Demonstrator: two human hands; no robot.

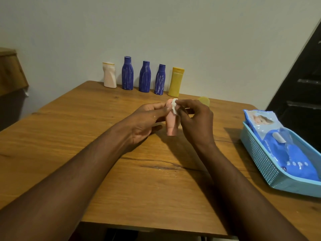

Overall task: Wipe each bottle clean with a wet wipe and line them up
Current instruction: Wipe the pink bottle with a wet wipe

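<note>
My left hand [147, 120] holds a small pink bottle [171, 126] above the middle of the wooden table [121, 171]. My right hand [194, 122] pinches a crumpled white wet wipe [174, 106] against the bottle's far end. Along the wall stands a row of bottles: a white one [109, 75], three blue ones [127, 73] [145, 77] [160, 79] and a yellow one [176, 82]. Behind my right hand a pale yellow bottle [204, 101] is partly hidden.
A light blue plastic basket [260, 159] sits at the table's right edge and holds a blue pack of wet wipes [284, 148]. A wooden cabinet [10, 70] stands at the far left. A dark door [302, 80] is at the right.
</note>
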